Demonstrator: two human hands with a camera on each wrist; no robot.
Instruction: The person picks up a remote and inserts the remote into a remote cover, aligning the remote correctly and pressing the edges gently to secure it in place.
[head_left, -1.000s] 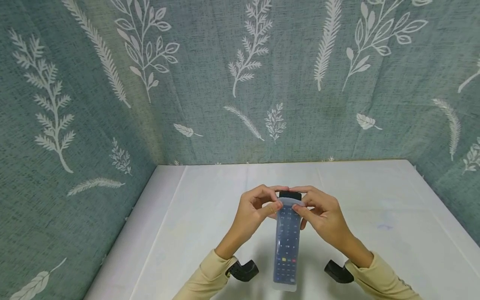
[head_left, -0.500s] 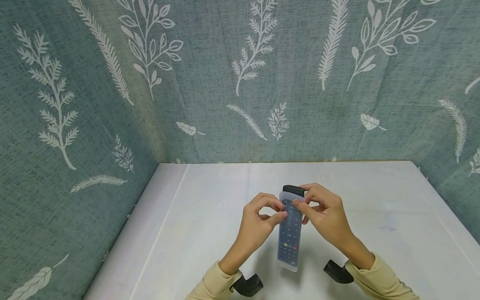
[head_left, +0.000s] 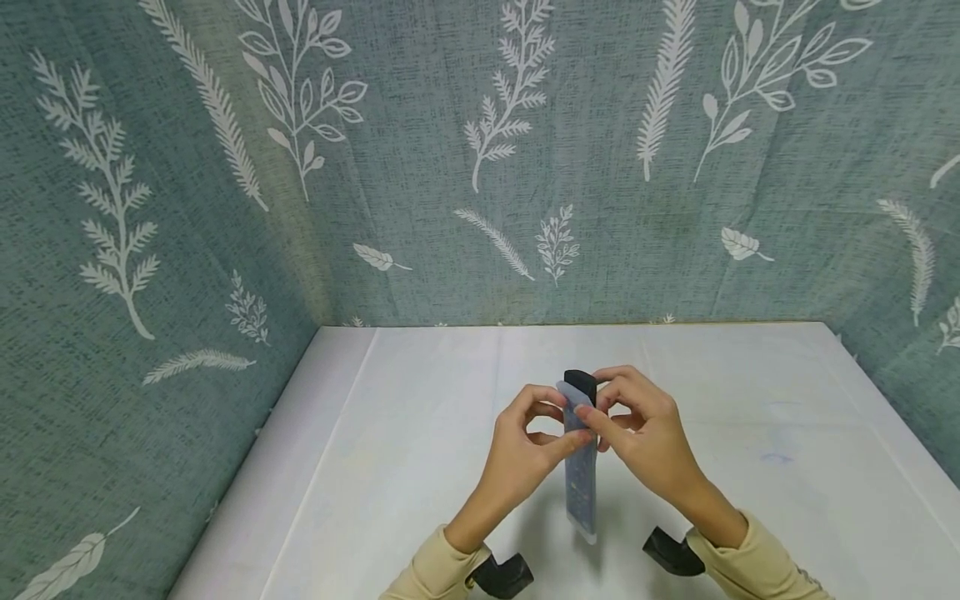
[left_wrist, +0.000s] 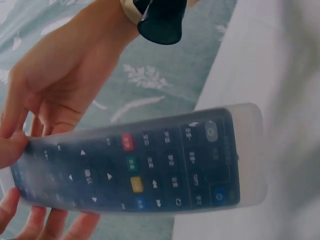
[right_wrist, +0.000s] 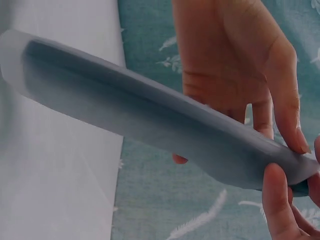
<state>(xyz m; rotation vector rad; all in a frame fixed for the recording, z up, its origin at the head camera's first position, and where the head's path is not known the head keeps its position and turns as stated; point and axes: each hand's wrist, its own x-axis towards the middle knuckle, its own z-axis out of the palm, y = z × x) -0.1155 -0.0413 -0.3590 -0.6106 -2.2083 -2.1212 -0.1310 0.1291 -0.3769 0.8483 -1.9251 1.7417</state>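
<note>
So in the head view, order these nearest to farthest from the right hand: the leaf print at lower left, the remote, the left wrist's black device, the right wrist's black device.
1. Remote, held in the right hand.
2. Right wrist's black device, below the hand.
3. Left wrist's black device, left, beyond the remote.
4. Leaf print, far lower left.

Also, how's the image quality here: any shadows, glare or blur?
Head view: fairly even light, a soft shadow on the table below the remote, whose labels are unreadable; left wrist view: milky haze over the remote's gripped end, labels faint there, the red button clearer; right wrist view: dull sheen along the sleeve's upper edge, no labels visible.
</note>
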